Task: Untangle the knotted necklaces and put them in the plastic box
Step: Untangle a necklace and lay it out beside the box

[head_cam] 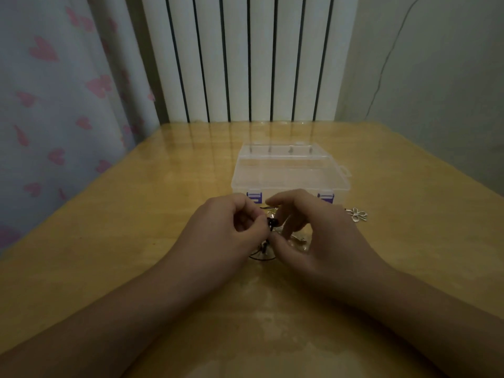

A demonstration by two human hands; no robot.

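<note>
Two bare forearms reach in from the near edge of the wooden table (pixel 136 227), over a wide stretch of open tabletop. The left hand (pixel 221 236) has its fingers curled in, pinching a dark bead on the knotted necklaces (pixel 272 223) between thumb and forefinger. The right hand (pixel 316 236) meets it from the other side, thumb and bent fingers pinching the same tangle, with the forefinger arched above. A loop of black cord shows on the table just below the two hands. Right of the right hand, near it, lies a silver flower pendant (pixel 358 214); how it joins the tangle is hidden. Just beyond the fingers stands the clear plastic box (pixel 289 170), lid down, its two purple latches (pixel 255 197) facing the hands. Bare table lies to both sides of the box and behind it, up to the far edge. Past that edge stand a white ribbed radiator (pixel 245 58), a curtain (pixel 54 91) with pink hearts on the left and a plain wall (pixel 436 77) on the right.
</note>
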